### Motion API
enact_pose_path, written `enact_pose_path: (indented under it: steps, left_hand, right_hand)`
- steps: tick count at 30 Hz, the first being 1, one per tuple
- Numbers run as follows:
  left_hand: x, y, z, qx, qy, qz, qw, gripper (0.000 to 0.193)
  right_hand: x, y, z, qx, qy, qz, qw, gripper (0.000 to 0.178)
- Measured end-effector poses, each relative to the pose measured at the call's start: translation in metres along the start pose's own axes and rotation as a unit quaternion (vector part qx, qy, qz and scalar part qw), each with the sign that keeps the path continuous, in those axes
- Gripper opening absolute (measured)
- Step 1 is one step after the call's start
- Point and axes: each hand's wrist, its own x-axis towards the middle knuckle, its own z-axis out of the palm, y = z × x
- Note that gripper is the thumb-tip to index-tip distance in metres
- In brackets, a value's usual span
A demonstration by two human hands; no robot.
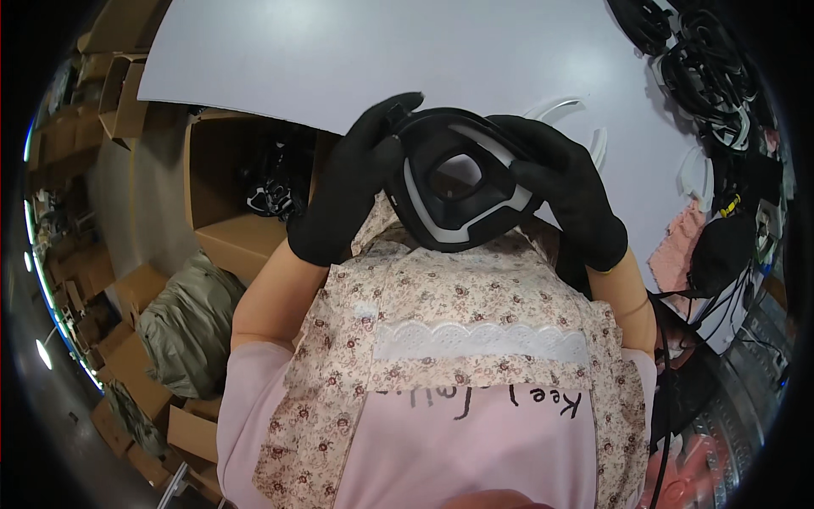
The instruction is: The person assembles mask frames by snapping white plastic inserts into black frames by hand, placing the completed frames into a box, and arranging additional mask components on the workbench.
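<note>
Between my two black-gloved hands, above the table's near edge, is a black rounded plastic housing (pixel 494 193) with light-grey trim strips and a rounded opening through its middle. My left hand (pixel 349 178) grips its left rim, with the thumb side at the upper left corner. On the opposite side my right hand (pixel 570 176) holds the right rim, its thumb lying on the front face. The fingers behind the housing are hidden. Just beyond my right hand, curved white plastic strips (pixel 555 107) lie on the white table (pixel 339 51).
Tangled black parts (pixel 704 72) pile up at the far right of the table. A pink cloth (pixel 678 246) and black cables (pixel 729 297) lie nearer. To my left stands an open cardboard box (pixel 229 237) with black-and-white parts inside, beside a grey-green bag (pixel 191 322).
</note>
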Motion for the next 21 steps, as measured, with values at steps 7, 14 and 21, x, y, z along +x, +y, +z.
enact_pose_path:
  steps: [7, 14, 21]
  left_hand:
    - [0.006, 0.005, 0.003, -0.036, -0.062, 0.032, 0.997, 0.062]
    - [0.002, 0.012, 0.008, 0.007, -0.061, -0.009, 0.998, 0.048]
    - [0.016, 0.013, -0.014, -0.206, -0.087, -0.144, 0.964, 0.042]
  right_hand:
    - [-0.001, 0.000, 0.006, 0.061, -0.006, 0.036, 0.997, 0.050]
    - [0.002, 0.002, 0.015, 0.071, 0.018, 0.075, 0.994, 0.040]
    - [0.010, 0.013, 0.016, -0.091, -0.023, 0.023, 0.995, 0.028]
